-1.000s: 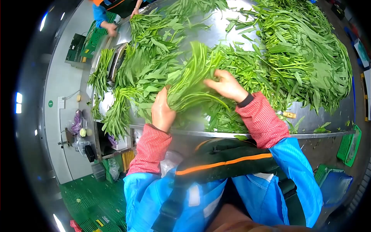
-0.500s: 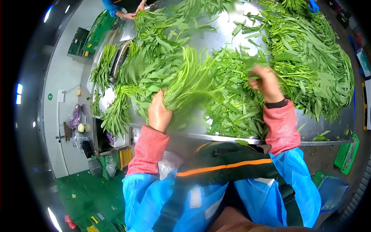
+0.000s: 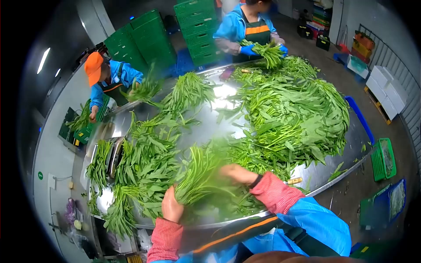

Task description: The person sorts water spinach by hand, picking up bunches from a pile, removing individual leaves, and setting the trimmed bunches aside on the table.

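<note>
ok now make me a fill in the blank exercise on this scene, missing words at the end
The left hand grips a bunch of greens, and the right wrist wears a ____ band.
The co-worker at far left wears an ____ cap.
The other co-worker holds greens in ____ gloves.
The largest pile of greens lies toward the ____ side of the table in this view.

Missing words: black; orange; blue; right

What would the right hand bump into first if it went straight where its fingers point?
Probably the leafy green bunch in the left hand. The right hand points that way, but blur hides whether they touch.
</note>
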`<state>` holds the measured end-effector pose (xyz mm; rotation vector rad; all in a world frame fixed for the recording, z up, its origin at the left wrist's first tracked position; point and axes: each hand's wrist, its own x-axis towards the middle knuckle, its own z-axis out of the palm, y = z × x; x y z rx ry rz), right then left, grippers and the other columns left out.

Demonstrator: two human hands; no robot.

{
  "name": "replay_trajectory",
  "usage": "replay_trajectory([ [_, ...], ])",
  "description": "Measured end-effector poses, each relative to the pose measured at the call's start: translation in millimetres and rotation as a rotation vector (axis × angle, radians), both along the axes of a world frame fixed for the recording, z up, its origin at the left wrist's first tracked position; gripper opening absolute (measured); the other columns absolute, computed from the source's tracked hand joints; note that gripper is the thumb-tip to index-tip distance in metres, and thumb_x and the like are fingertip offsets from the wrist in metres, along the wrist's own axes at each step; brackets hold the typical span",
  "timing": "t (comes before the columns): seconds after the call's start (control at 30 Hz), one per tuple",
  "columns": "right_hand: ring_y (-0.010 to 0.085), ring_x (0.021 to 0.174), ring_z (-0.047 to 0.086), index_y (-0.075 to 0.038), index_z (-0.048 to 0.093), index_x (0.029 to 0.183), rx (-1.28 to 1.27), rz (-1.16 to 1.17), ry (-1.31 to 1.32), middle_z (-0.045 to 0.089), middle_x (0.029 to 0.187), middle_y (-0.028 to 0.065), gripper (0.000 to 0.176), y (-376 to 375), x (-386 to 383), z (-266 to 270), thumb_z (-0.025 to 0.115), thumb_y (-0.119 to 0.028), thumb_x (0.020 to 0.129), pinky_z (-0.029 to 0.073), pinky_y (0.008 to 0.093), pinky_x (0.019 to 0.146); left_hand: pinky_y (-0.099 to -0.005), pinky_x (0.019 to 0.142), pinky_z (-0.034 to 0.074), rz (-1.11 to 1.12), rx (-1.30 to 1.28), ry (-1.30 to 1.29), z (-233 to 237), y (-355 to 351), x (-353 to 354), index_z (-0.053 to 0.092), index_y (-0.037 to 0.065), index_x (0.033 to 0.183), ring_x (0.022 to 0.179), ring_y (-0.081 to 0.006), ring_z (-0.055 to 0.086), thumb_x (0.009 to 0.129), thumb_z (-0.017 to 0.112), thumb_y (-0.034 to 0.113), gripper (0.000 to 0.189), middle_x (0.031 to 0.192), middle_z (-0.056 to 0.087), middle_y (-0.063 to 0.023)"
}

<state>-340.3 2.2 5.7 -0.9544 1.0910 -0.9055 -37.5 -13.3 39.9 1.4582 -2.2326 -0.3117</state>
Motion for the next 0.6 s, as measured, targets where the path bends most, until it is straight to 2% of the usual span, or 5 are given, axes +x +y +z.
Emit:
replay_trajectory([
  [0.1,0.0153,0.089,0.057,-0.009,0.062,0.104,0.096,-0.209,-0.641,0.06,0.094,-0.0001,0.024,4.4,-44.1,-7.8,0.059,-0.028,0.091,0.046,0.03,0.072,-0.0422,0.086,0.047,0.044,0.026,-0.062,4.4,1.1,7.3,0.05,0.001,0.122,0.103,-0.0399,0.056,0.071,0.067,0.001,0.053,0.112,0.059,-0.0222],
  [0.23,0.0102,0.073,0.057,-0.01,0.06,0.092,-0.195,-0.349,0.033,0.059,0.083,-0.0024,0.024,5.7,-17.7,29.8,0.053,-0.033,0.093,0.043,0.0278,0.05,-0.0426,0.071,0.048,-0.066,-0.183,-0.198,13.0,-4.3,0.9,0.053,0.002,0.118,0.085,-0.0365,0.058,0.066,0.063,-0.003,0.053,0.094,0.058,-0.0177],
  [0.33,0.0266,0.076,0.062,-0.003,0.058,0.107,-0.669,-0.336,0.423,0.063,0.083,0.0177,0.032,1.4,16.8,27.0,0.055,-0.031,0.092,0.049,0.0356,0.067,-0.0399,0.058,0.043,-0.153,-0.37,-0.33,20.2,-4.6,-20.0,0.055,0.005,0.113,0.067,-0.0279,0.055,0.065,0.059,0.001,0.048,0.08,0.053,-0.0105],
  [0.43,0.0339,0.067,0.063,-0.005,0.059,0.105,-0.489,-0.13,1.011,0.063,0.072,0.019,0.032,7.5,34.3,29.3,0.058,-0.034,0.09,0.049,0.0423,0.061,-0.0373,0.056,0.042,-0.184,-0.424,-0.394,28.3,0.4,-36.9,0.056,0.006,0.111,0.065,-0.0249,0.054,0.065,0.059,0.001,0.047,0.076,0.051,-0.0076],
  [0.6,0.0372,0.061,0.061,-0.005,0.054,0.108,-0.686,-0.184,0.998,0.06,0.064,0.0196,0.035,10.2,29.4,-2.9,0.064,-0.028,0.084,0.047,0.0464,0.054,-0.0375,0.056,0.04,-0.18,-0.451,-0.451,24.5,2.4,-33.5,0.056,0.007,0.113,0.064,-0.0232,0.053,0.068,0.057,0.004,0.045,0.076,0.049,-0.0062],
])
